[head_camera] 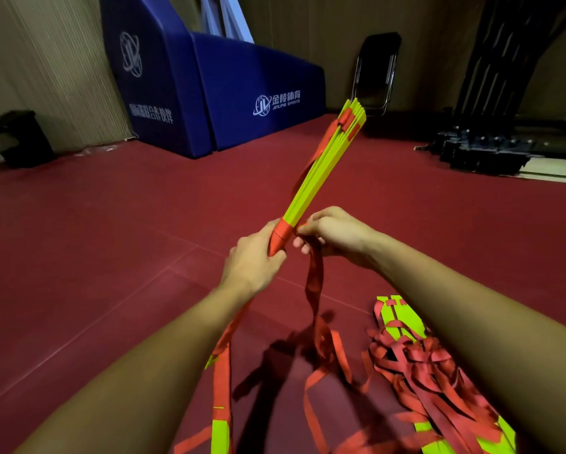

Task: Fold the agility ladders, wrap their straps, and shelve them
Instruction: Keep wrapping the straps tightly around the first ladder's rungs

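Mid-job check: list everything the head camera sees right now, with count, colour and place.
held ladder bundle: one, yellow-green rungs with red straps, centre, raised and angled up to the right
loose strap: one, red, hanging from the right hand to the floor
second ladder pile: one, yellow-green rungs under tangled red straps, on the floor lower right
rungs on strap: some, yellow-green on red, bottom centre, part of which ladder unclear
padded blocks: two, blue with white logos, back wall
folding chair: one, black, leaning at the back wall
dark equipment: black, right rear, type unclear
floor: dark red
left hand: gripping the bundle's wrapped lower end
right hand: pinching the strap beside the bundle
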A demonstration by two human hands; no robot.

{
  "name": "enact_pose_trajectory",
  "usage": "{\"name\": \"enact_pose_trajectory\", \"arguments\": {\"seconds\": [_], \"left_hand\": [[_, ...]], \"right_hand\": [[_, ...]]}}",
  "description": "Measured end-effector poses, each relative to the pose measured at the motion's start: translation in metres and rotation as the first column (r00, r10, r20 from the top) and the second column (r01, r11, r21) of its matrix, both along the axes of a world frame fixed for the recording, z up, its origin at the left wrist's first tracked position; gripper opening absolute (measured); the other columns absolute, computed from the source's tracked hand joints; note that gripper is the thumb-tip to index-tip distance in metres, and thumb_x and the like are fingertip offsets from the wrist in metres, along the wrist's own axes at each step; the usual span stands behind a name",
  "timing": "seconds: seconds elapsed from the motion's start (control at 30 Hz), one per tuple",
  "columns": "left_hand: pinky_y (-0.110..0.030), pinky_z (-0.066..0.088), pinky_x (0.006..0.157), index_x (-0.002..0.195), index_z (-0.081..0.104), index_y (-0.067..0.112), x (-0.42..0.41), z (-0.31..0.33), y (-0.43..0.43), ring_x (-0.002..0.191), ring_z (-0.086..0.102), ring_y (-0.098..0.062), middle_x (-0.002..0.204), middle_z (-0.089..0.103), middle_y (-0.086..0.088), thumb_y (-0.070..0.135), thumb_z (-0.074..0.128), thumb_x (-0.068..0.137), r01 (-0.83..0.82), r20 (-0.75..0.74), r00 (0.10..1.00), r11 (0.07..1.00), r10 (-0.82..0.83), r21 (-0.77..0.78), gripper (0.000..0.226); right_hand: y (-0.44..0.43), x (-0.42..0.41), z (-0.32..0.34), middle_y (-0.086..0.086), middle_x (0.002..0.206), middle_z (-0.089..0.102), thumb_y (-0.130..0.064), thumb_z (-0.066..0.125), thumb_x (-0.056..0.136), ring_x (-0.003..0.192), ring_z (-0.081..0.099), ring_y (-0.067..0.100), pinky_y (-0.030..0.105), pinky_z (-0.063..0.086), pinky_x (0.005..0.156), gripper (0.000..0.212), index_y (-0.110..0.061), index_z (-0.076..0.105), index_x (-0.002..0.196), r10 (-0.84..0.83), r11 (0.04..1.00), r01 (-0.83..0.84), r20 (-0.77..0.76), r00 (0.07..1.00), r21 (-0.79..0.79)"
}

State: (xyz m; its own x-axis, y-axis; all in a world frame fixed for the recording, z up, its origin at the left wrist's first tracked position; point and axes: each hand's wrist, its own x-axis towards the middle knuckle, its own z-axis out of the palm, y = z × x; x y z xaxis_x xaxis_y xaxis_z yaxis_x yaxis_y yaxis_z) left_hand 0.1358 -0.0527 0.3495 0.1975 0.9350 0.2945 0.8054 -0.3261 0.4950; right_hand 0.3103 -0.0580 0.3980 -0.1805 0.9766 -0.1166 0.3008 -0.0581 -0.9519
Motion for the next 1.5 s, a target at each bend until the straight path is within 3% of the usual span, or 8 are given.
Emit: {"name": "enact_pose_trajectory", "arguments": {"seconds": [0.1, 0.23, 0.37, 0.5, 0.77, 1.2, 1.37, 1.5], "left_hand": [[-0.045, 0.050, 0.084, 0.141, 0.034, 0.049, -0.002, -0.003, 0.004, 0.107, 0.061, -0.044, 0.110, 0.068, -0.010, 0.035, 0.056, 0.086, -0.010, -0.078, 0.997, 1.000, 0.010, 0.004, 0.061], [-0.045, 0.049, 0.086, 0.146, 0.029, 0.045, 0.002, -0.003, -0.001, 0.108, 0.060, -0.039, 0.112, 0.061, -0.008, 0.034, 0.058, 0.086, 0.012, -0.105, 0.994, 1.000, -0.012, 0.006, 0.068], [-0.043, 0.054, 0.086, 0.129, 0.043, 0.052, 0.003, 0.003, 0.002, 0.096, 0.066, -0.026, 0.112, 0.069, 0.003, 0.035, 0.064, 0.064, 0.199, 0.289, 0.949, 0.950, -0.126, -0.240, 0.070], [-0.028, 0.050, 0.088, 0.121, 0.061, 0.025, -0.005, 0.003, 0.011, 0.102, 0.064, -0.015, 0.114, 0.072, -0.004, 0.005, 0.078, 0.077, 0.356, 0.558, 0.823, 0.863, -0.108, -0.357, 0.052], [-0.044, 0.058, 0.087, 0.107, 0.071, 0.039, -0.005, -0.002, 0.012, 0.093, 0.073, -0.023, 0.095, 0.078, 0.003, 0.047, 0.084, 0.061, 0.204, 0.403, 0.908, 0.962, -0.117, -0.181, 0.049], [-0.035, 0.046, 0.071, 0.118, 0.060, 0.042, 0.013, 0.007, 0.002, 0.094, 0.063, -0.029, 0.091, 0.057, 0.004, 0.051, 0.075, 0.076, -0.053, -0.032, 0.998, 0.995, 0.056, 0.082, 0.047], [-0.032, 0.049, 0.071, 0.129, 0.053, 0.052, 0.007, 0.004, 0.010, 0.075, 0.061, -0.018, 0.085, 0.066, 0.002, 0.014, 0.062, 0.070, 0.262, 0.372, 0.916, 0.927, -0.151, -0.268, 0.070], [-0.028, 0.051, 0.081, 0.143, 0.051, 0.025, 0.005, 0.000, 0.012, 0.096, 0.060, -0.014, 0.111, 0.069, -0.012, -0.008, 0.070, 0.081, 0.409, 0.554, 0.818, 0.833, -0.153, -0.373, 0.072]], "right_hand": [[-0.005, -0.006, -0.002, 0.004, 0.070, 0.070, -0.045, 0.065, 0.091, 0.055, 0.057, 0.010, 0.019, 0.036, 0.049, 0.037, -0.010, 0.064, 0.079, -0.024, 0.997, 0.017, 0.096, 0.995, 0.077], [-0.001, -0.014, -0.010, 0.003, 0.063, 0.064, -0.038, 0.063, 0.095, 0.048, 0.053, 0.008, 0.012, 0.038, 0.046, 0.042, -0.014, 0.059, 0.061, -0.158, 0.958, 0.130, 0.090, 0.983, 0.257], [0.001, -0.010, -0.006, 0.001, 0.065, 0.060, -0.022, 0.058, 0.099, 0.053, 0.052, 0.009, 0.012, 0.041, 0.049, 0.033, -0.013, 0.059, 0.068, -0.086, 0.965, 0.071, 0.050, 0.995, 0.254], [0.001, -0.005, -0.009, 0.002, 0.064, 0.061, -0.019, 0.062, 0.097, 0.048, 0.052, 0.003, 0.011, 0.041, 0.050, 0.032, -0.011, 0.061, 0.066, -0.069, 0.965, 0.051, 0.062, 0.996, 0.258], [0.014, 0.003, -0.015, -0.001, 0.061, 0.069, -0.025, 0.077, 0.085, 0.048, 0.056, 0.005, 0.019, 0.041, 0.053, 0.030, -0.013, 0.065, 0.060, -0.227, 0.955, 0.207, 0.074, 0.971, 0.214], [0.008, -0.005, -0.012, 0.001, 0.053, 0.063, -0.058, 0.075, 0.077, 0.049, 0.056, 0.013, 0.031, 0.043, 0.057, 0.051, -0.014, 0.062, 0.055, -0.365, 0.905, 0.334, 0.078, 0.928, 0.263], [0.010, -0.001, -0.010, -0.002, 0.057, 0.059, -0.045, 0.072, 0.087, 0.049, 0.048, 0.010, 0.025, 0.035, 0.052, 0.039, -0.015, 0.062, 0.063, -0.293, 0.937, 0.276, 0.055, 0.954, 0.216], [0.008, 0.000, -0.013, 0.000, 0.067, 0.062, -0.029, 0.070, 0.091, 0.053, 0.052, 0.005, 0.016, 0.040, 0.051, 0.023, -0.009, 0.068, 0.081, -0.142, 0.973, 0.155, -0.082, 0.986, 0.173]]}}
